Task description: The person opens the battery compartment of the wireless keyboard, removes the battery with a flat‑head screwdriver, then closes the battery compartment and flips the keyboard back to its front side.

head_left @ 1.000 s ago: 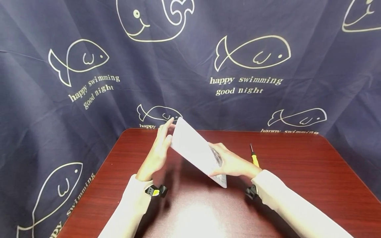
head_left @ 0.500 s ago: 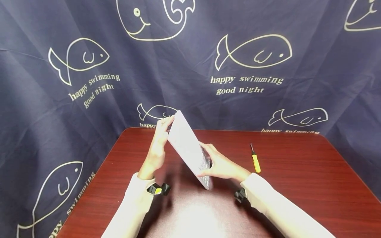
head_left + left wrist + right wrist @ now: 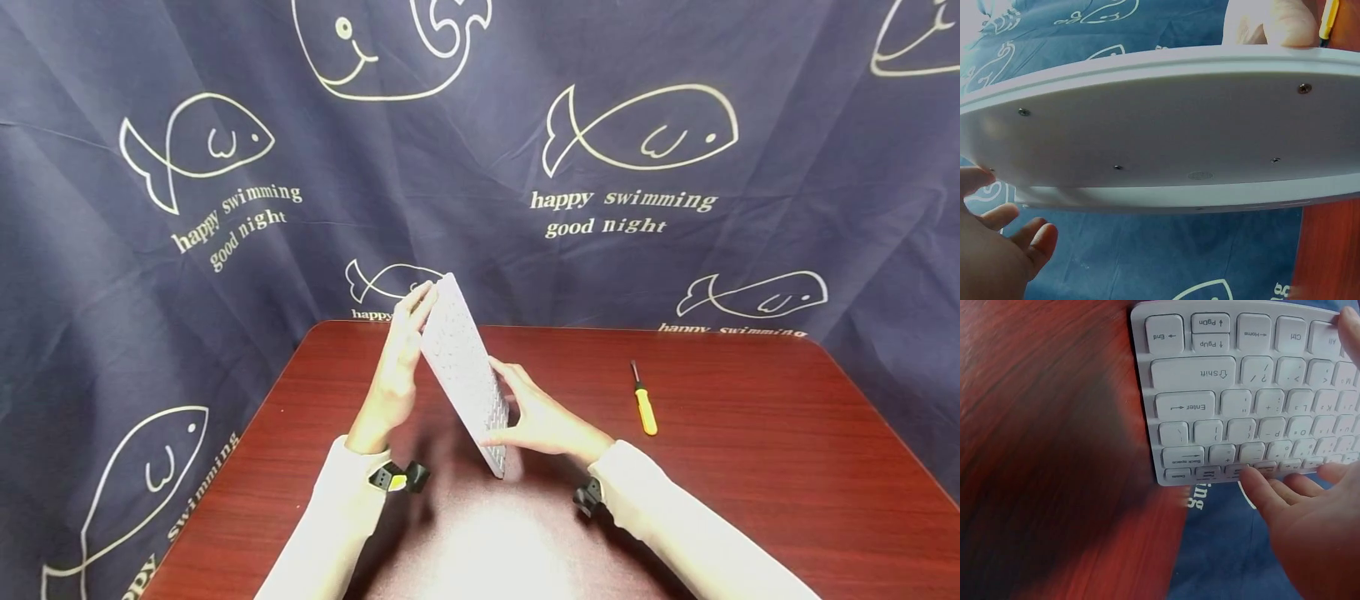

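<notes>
Beyond the fingers [image 3: 517, 382] of the right hand [image 3: 551, 421] and those of the left hand [image 3: 393, 367] hangs a dark blue cloth [image 3: 465, 183], printed with pale fish outlines and lettering. Below both sets of fingers spreads the reddish-brown worktop [image 3: 750, 458], with a bright patch of glare on its near part. White sleeves run back from the hands toward the near edge: the right sleeve [image 3: 682, 517] and the left sleeve [image 3: 330, 525].

Between the two sets of fingers is the white keyboard [image 3: 459, 358], held steeply tilted. Its raised end is at the left fingers; its lower end slants down just past the right fingers, and I cannot tell whether it touches the worktop. The right wrist view shows its keys, the left wrist view its plain underside.

The right fingers grip the keyboard across its width, thumb on one long edge and fingertips on the other. The left fingers are extended at the raised end, spread a little and not wrapped round it.

Well to the right of the right fingers, a screwdriver [image 3: 644, 408] with a yellow handle lies on the worktop. Behind the left fingers, at the wrist, sits a small dark camera [image 3: 397, 477]. Smallest are the screws [image 3: 1304, 89] dotting the underside.
</notes>
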`<state>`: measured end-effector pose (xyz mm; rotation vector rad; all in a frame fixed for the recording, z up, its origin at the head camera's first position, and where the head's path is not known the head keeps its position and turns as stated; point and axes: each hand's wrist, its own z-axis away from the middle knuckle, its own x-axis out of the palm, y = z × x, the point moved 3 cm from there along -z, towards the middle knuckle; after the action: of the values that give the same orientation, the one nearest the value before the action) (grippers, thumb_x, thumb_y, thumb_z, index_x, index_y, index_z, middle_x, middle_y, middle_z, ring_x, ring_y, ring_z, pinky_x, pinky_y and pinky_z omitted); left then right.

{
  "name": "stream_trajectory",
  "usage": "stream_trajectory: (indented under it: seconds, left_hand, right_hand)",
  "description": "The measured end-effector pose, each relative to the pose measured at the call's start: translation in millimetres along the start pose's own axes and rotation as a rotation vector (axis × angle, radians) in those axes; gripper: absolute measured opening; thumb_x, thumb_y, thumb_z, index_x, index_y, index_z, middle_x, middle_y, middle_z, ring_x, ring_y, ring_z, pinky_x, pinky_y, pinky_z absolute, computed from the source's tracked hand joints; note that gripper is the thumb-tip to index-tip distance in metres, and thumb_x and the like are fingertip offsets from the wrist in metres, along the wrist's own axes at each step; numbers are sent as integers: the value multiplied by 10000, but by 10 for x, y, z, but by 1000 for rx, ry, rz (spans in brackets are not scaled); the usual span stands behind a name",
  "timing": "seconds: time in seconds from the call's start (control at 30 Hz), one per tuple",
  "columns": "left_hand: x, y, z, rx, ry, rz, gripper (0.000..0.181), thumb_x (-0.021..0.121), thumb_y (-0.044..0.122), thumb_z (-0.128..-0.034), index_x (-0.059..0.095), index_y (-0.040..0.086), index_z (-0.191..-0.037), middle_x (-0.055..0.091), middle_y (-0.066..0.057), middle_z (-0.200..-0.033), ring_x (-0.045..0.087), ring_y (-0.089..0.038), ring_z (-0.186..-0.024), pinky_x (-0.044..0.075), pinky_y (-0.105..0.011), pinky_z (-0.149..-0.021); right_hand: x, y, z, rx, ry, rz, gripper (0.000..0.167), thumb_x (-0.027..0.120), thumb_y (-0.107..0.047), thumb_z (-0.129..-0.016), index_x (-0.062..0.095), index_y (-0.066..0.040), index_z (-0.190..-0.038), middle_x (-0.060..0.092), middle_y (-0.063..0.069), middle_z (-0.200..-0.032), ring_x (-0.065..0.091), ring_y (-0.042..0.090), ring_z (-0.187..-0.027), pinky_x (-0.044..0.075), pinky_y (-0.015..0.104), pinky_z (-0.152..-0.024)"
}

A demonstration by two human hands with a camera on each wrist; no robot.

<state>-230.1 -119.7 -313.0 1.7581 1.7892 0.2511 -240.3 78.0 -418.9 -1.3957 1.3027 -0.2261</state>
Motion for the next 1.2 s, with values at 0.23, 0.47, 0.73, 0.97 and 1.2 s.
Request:
stream_trajectory:
  seconds: [0.23,0.47,0.73,0.97,1.2]
  left_hand:
    - [51,-39,21,-46,-81,16,765,231,570,-980,263,-16,-1471,229,-131,-1531,154,-277,-1405,102,-434,-1107]
    - [118,-32,26,-136,-103,56,804,235,625,-952,106,73,-1522,179,-78,-1551,137,-220,-1413,100,-423,-1108]
    - [173,-58,53,-200,-122,81,801,239,657,-933,46,164,-1534,180,-85,-1541,167,-200,-1401,151,-449,-1092]
    - [256,-93,87,-203,-152,101,828,230,685,-915,17,175,-1533,160,-78,-1545,172,-198,-1398,155,-464,-1091]
    - [355,-138,143,-230,-194,139,856,248,692,-908,-24,168,-1528,110,-60,-1558,147,-207,-1406,157,-469,-1092]
  right_hand:
    - [8,-3,9,-21,-6,-22,1099,869,-249,-675,165,-152,-1513,297,42,-1406,365,182,-1283,362,408,-1006]
    - [-105,-109,2,-93,38,37,1074,867,-233,-676,191,-106,-1501,300,96,-1449,317,219,-1333,368,405,-999]
    - [-292,-570,-5,-162,92,-8,1040,850,-37,-661,195,17,-1468,306,210,-1439,328,392,-1302,362,474,-985]
    - [-366,-698,-34,-186,138,-51,1024,828,33,-663,185,57,-1460,289,215,-1460,314,399,-1315,341,510,-991]
    - [-422,-779,-83,-268,201,-94,1043,843,22,-647,196,36,-1466,288,170,-1485,304,391,-1326,324,491,-1014]
